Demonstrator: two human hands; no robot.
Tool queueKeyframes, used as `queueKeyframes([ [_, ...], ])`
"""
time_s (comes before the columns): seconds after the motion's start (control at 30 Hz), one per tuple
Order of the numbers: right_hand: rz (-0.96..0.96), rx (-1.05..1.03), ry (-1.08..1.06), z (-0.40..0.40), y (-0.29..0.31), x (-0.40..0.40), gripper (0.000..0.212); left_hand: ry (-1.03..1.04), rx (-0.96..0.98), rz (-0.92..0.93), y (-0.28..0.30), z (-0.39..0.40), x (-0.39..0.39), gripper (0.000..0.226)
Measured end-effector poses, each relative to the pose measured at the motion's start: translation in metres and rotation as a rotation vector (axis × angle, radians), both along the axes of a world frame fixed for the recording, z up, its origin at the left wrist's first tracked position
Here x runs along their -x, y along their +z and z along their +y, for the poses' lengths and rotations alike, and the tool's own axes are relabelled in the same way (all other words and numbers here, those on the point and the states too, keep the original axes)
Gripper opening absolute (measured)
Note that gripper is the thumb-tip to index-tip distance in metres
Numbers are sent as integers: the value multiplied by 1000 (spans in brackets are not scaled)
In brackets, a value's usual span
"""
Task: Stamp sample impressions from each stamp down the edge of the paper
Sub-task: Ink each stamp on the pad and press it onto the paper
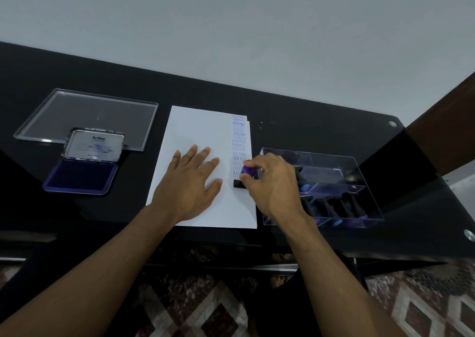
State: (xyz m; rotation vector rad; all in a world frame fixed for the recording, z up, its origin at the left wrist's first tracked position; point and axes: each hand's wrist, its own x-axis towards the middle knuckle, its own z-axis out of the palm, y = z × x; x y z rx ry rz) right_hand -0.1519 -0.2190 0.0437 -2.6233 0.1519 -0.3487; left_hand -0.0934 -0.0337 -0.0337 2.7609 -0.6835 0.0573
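A white sheet of paper lies on the black table. Down its right edge runs a column of blue impressions: FRAGILE, AMENDED, SAMPLE, AIR MAIL. My left hand lies flat on the paper with fingers spread. My right hand grips a stamp with a purple knob and a black base, set on the paper's right edge below the printed column. An open blue ink pad with an Artline lid sits at the left.
A clear plastic box holding several more stamps stands right of the paper, touching its edge. Its clear lid lies flat behind the ink pad. The table's front edge runs just below the paper; a patterned floor shows beneath.
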Motion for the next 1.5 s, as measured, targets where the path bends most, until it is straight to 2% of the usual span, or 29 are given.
queueKeyframes([
  [0.17, -254, -414, -172, -6, 2, 6, 17, -17, 23, -15, -2, 1, 1, 71],
  [0.33, -303, -744, -369, -17, 4, 6, 16, -21, 35, -17, -1, 1, 1, 75],
  [0.53, -349, -935, -439, -23, 4, 8, 12, -21, 35, -17, -1, 1, 2, 76],
  [1.5, -304, -882, -417, -23, -8, 6, 15, -27, 42, -14, 0, 1, 2, 78],
])
